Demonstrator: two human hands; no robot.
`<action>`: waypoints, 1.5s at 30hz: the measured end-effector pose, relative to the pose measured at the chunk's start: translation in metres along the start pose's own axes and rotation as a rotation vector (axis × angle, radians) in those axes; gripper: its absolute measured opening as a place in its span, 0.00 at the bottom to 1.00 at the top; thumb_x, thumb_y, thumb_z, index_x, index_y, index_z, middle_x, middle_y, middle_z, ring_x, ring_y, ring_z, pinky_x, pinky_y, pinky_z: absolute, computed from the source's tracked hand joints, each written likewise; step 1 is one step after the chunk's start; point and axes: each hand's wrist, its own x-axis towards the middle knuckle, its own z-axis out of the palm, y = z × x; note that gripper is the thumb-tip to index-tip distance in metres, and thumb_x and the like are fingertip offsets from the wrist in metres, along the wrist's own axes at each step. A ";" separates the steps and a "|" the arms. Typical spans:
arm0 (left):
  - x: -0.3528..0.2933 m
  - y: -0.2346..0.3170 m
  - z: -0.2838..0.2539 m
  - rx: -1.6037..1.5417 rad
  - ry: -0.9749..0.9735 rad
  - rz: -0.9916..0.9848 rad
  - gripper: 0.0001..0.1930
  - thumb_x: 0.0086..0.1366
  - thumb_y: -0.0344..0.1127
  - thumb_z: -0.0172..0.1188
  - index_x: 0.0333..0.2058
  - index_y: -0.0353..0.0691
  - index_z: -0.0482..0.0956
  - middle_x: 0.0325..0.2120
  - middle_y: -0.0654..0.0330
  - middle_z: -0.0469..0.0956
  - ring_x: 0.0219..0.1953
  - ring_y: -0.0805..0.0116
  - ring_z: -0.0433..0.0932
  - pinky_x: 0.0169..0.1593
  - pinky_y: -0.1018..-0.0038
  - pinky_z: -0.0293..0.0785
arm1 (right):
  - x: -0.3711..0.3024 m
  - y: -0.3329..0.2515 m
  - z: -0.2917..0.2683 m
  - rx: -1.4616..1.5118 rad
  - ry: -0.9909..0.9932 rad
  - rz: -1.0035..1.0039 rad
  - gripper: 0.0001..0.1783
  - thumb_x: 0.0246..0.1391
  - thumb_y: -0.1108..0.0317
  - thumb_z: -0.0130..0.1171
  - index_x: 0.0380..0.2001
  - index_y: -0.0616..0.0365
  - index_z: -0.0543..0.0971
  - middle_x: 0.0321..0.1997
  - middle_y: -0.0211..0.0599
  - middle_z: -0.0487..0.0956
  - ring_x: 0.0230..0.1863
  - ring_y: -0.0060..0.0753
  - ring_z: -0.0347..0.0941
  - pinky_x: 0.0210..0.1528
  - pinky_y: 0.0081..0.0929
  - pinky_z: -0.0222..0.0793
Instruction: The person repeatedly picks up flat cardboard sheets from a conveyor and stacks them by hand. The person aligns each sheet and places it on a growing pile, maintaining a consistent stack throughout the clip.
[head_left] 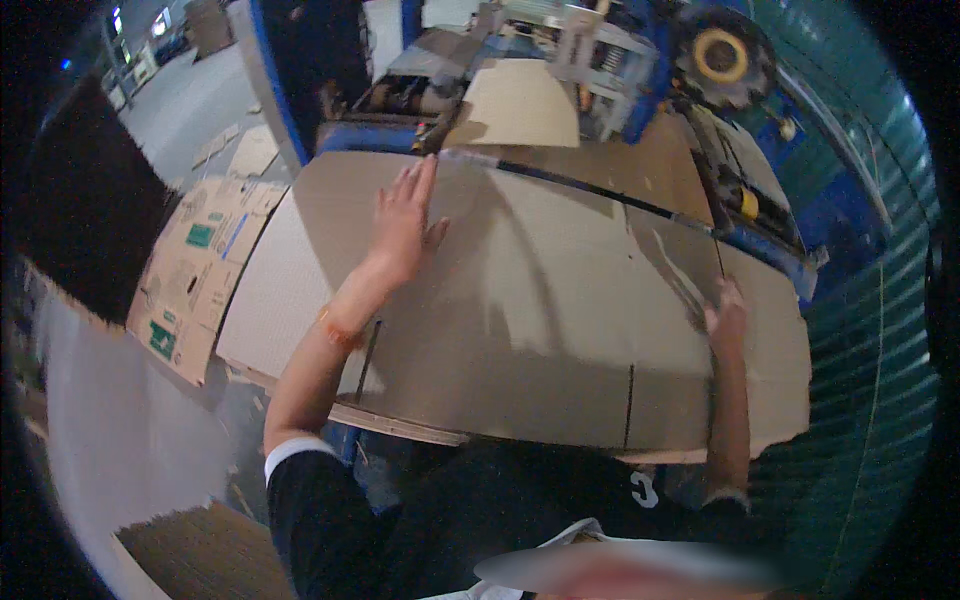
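Note:
A broad brown cardboard sheet (pixel 500 320) with dark slots along its near edge lies across the worktable in front of me. My left hand (pixel 402 225) is over the sheet's far left part, fingers stretched forward and thumb apart, fingertips close to the dark bar of the machine (pixel 600 190). Farther right, my right hand (pixel 728 315) rests on the sheet beside a slit, its fingers reaching forward and slightly blurred. Neither hand grips anything that I can see. Another tan cardboard piece (pixel 520 105) sits on the machine beyond the bar.
Blue machine posts (pixel 285 80) rise at the back left. A black wheel with a yellow hub (pixel 722 55) stands at the back right. Printed cardboard (pixel 205 255) lies to the left, near a dark stack (pixel 85 210). Green corrugated sheeting (pixel 880 330) runs along the right.

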 end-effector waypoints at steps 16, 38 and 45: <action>-0.230 0.010 -0.048 -0.154 0.535 -0.755 0.42 0.52 0.43 0.55 0.62 0.33 0.46 0.63 0.39 0.44 0.65 0.37 0.39 0.62 0.44 0.36 | -0.152 0.165 -0.068 -0.022 0.132 0.967 0.30 0.52 0.57 0.54 0.54 0.64 0.65 0.60 0.51 0.63 0.59 0.50 0.60 0.59 0.41 0.56; -0.180 -0.012 -0.088 -0.620 1.098 -0.723 0.32 0.61 0.34 0.51 0.61 0.33 0.48 0.62 0.48 0.46 0.65 0.56 0.47 0.64 0.61 0.45 | -0.149 0.223 -0.167 1.406 0.499 0.660 0.21 0.58 0.61 0.47 0.51 0.60 0.70 0.46 0.37 0.73 0.45 0.37 0.69 0.44 0.34 0.66; -0.169 -0.053 -0.100 -1.477 0.791 -1.127 0.14 0.59 0.30 0.54 0.43 0.31 0.69 0.39 0.54 0.73 0.41 0.62 0.73 0.47 0.67 0.72 | -0.167 0.054 -0.192 0.906 0.822 0.322 0.26 0.50 0.75 0.53 0.54 0.64 0.63 0.52 0.39 0.70 0.52 0.31 0.66 0.55 0.27 0.59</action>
